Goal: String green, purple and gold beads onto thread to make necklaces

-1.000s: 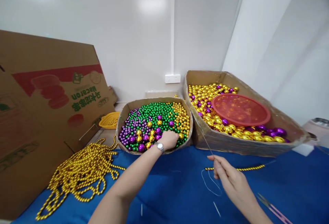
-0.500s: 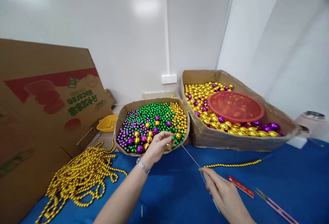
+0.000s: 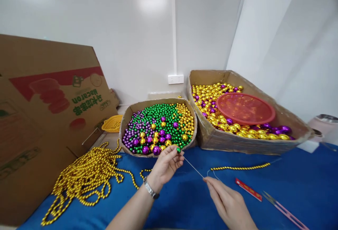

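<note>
My left hand [image 3: 169, 163], with a metal-band watch [image 3: 151, 187] on its wrist, pinches a green bead [image 3: 179, 150] at the front rim of the smaller bead box. A thin pale needle [image 3: 194, 168] runs from that bead down to my right hand [image 3: 227, 200], whose thumb and fingers are closed on its other end. The needle's tip is at the bead; whether it is inside the hole I cannot tell. Behind my right hand, a short string of gold beads [image 3: 240, 168] lies on the blue cloth, with loose thread at its near end.
The smaller cardboard box [image 3: 195, 126] holds green, purple and gold beads. A larger box [image 3: 227, 145] has gold and purple balls and a red basin [image 3: 245, 108]. Gold bead strands [image 3: 87, 177] lie left, by a yellow basket [image 3: 112, 124]. Pink-handled snips [image 3: 286, 212] and a red packet [image 3: 248, 189] lie right.
My left hand has come down from over the box to its front edge with the green bead. The needle's tip now meets the bead, where before there was a gap.
</note>
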The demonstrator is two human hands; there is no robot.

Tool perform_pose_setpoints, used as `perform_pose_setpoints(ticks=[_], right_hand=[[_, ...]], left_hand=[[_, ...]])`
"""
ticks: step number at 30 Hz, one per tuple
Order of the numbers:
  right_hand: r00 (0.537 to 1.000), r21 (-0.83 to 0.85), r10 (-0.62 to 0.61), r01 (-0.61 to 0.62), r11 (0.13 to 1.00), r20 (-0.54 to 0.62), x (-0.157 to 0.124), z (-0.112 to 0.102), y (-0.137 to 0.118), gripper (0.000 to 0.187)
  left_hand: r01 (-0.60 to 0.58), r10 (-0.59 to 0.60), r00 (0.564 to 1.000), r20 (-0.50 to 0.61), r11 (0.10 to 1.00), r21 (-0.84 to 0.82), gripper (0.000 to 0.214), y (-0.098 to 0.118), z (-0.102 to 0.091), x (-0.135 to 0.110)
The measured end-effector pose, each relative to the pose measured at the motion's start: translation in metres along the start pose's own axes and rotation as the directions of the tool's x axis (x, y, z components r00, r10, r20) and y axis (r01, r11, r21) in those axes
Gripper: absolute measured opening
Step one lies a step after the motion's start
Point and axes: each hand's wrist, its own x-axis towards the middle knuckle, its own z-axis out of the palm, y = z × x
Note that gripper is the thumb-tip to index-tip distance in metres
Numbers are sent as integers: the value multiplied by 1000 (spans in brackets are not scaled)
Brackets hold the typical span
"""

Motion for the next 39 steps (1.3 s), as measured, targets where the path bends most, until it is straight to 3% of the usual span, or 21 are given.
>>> perform_pose_setpoints(ticks=[12,16,19,21,22,25,27,31,35,37,39], right_hand=[[997,-74,-68,66,995,-36,-3,3,2,27],[997,-109,-64,60,992,-37,-3,6,1,28],[999,-89,-26,23,996,-40,-4,8,2,29],[998,-82,8,-13,997,-61,-4,9,5,28],[997,-87,19,-25,996,-73,-4,9,8,28],[995,-117,33,-44,992,-96,-4,10,17,26],[995,-141,36,-50,989,-97,-5,10,22,25],[994,-183,33,-51,982,-100,-6,8,27,26],[994,-176,53,-68,982,-91,-8,5,26,25],[995,-155,63,-75,985,-80,-9,6,24,25],[995,-138,59,-70,988,-79,-10,8,22,26]], left_hand=[[-38,39,999,-26,999,29,25,-6,3,-5],[-207,220,975,-18,942,266,28,-12,6,-7],[-293,291,954,77,836,464,34,-11,9,-4],[-338,325,936,137,716,611,34,-6,9,7],[-353,347,923,166,594,722,32,-2,9,17],[-307,334,905,262,87,948,27,7,8,58],[-275,278,919,281,-62,960,28,10,9,86],[-256,209,943,259,-41,966,24,9,11,118],[-256,216,947,238,59,965,20,11,10,104],[-253,209,955,210,209,945,29,12,9,84],[-218,169,974,150,538,814,33,11,8,62]])
